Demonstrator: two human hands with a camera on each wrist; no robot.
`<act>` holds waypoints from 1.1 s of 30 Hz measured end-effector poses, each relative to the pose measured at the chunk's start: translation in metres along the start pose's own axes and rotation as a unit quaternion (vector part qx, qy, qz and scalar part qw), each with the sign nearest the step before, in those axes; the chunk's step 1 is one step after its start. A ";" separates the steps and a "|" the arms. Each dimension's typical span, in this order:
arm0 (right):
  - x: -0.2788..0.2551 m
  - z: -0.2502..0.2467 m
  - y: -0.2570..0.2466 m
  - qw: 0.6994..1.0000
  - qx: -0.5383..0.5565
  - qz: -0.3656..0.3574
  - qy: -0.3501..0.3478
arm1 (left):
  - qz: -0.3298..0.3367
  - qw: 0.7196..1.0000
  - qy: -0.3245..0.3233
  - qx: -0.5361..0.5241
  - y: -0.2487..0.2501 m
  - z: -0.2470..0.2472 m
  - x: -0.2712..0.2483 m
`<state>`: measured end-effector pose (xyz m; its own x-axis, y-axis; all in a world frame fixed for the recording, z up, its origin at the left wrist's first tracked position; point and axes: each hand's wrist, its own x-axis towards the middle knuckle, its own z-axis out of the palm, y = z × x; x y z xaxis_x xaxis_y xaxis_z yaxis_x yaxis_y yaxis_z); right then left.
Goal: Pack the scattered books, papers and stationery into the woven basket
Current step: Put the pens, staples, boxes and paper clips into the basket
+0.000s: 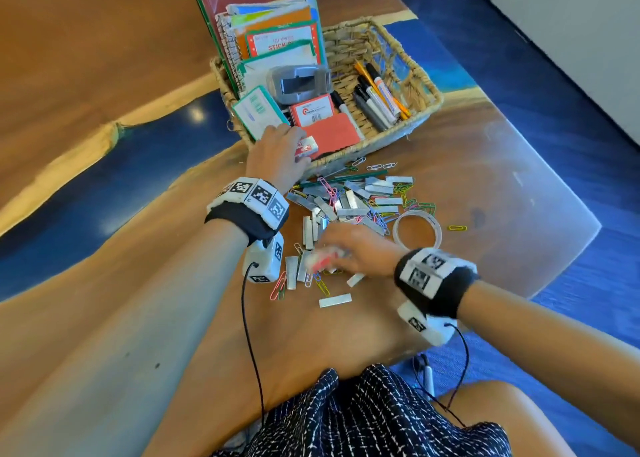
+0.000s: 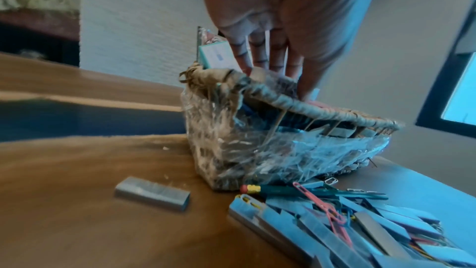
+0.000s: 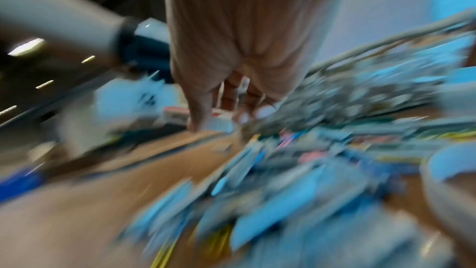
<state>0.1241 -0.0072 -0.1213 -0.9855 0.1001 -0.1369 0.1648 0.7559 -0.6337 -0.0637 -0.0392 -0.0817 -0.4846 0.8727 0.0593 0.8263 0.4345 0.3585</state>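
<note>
Basket (image 1: 388,134) notepad (image 1: 285,43) reads "STICK"; left hand (image 1: 277,155) pinches small box (image 1: 306,146); right hand's (image 1: 360,249) grip: cannot tell.

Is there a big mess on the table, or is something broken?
Yes, a mess: staple strips and coloured paper clips lie spilled in a heap on the table, just in front of the woven basket, beside a tape roll. Nothing looks broken.
</note>
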 end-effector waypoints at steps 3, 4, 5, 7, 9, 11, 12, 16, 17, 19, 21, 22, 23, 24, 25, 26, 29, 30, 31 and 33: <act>0.016 -0.051 0.007 0.967 0.075 0.137 0.199 | -0.011 1.000 0.014 0.000 0.006 -0.001 0.006; 0.023 -0.064 0.010 0.950 0.091 0.165 0.250 | -0.025 0.999 0.024 -0.011 0.009 -0.001 0.007; 0.031 -0.076 0.013 0.936 0.100 0.187 0.282 | -0.043 0.998 0.034 -0.023 0.011 -0.001 0.008; 0.052 -0.093 0.017 0.927 0.094 0.220 0.291 | -0.070 0.996 0.044 -0.037 0.018 0.000 0.010; 0.072 -0.102 0.019 0.927 0.058 0.251 0.272 | -0.090 0.994 0.044 -0.043 0.025 0.002 0.012; 0.088 -0.105 0.020 0.927 0.035 0.268 0.261 | -0.111 0.992 0.043 -0.049 0.030 0.003 0.014; 0.094 -0.105 0.021 0.927 0.034 0.273 0.256 | -0.117 0.991 0.043 -0.051 0.031 0.004 0.015; 0.105 -0.096 0.028 0.938 0.024 0.258 0.231 | -0.111 0.988 0.070 -0.083 0.025 0.005 0.013; 0.106 -0.094 0.029 0.942 0.017 0.248 0.224 | -0.112 0.985 0.092 -0.091 0.020 0.004 0.012; 0.105 -0.090 0.030 0.949 0.012 0.229 0.217 | -0.136 0.976 0.143 -0.095 0.010 0.001 0.012; 0.104 -0.087 0.029 0.951 0.035 0.206 0.226 | -0.207 0.959 0.178 -0.083 0.000 -0.003 0.015; 0.103 -0.086 0.026 0.954 0.041 0.201 0.220 | -0.245 0.948 0.182 -0.090 -0.004 -0.005 0.018; 0.102 -0.085 0.023 0.958 0.040 0.186 0.212 | -0.276 0.938 0.177 -0.109 -0.009 -0.007 0.021; 0.102 -0.084 0.019 0.962 0.046 0.193 0.187 | -0.298 0.931 0.164 -0.134 -0.012 -0.008 0.026; 0.102 -0.083 0.019 0.967 0.042 0.186 0.168 | -0.308 0.926 0.147 -0.158 -0.015 -0.008 0.031; 0.101 -0.083 0.015 0.969 0.036 0.191 0.149 | -0.309 0.926 0.132 -0.172 -0.017 -0.008 0.036; 0.101 -0.082 0.012 0.968 0.019 0.191 0.162 | -0.285 0.932 0.129 -0.182 -0.019 -0.003 0.045; 0.101 -0.082 0.011 0.966 0.020 0.195 0.165 | -0.278 0.933 0.136 -0.184 -0.019 -0.002 0.045; 0.102 -0.081 0.011 0.965 0.018 0.194 0.174 | -0.272 0.934 0.143 -0.184 -0.019 0.000 0.045; 0.102 -0.079 0.008 0.964 0.011 0.199 0.174 | -0.257 0.936 0.152 -0.184 -0.021 0.002 0.044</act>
<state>0.0215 0.0606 -0.0800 -0.7969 0.5938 -0.1113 0.5302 0.5991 -0.6000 -0.1017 -0.0090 -0.0879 -0.8969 0.4410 0.0342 0.3341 0.6248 0.7057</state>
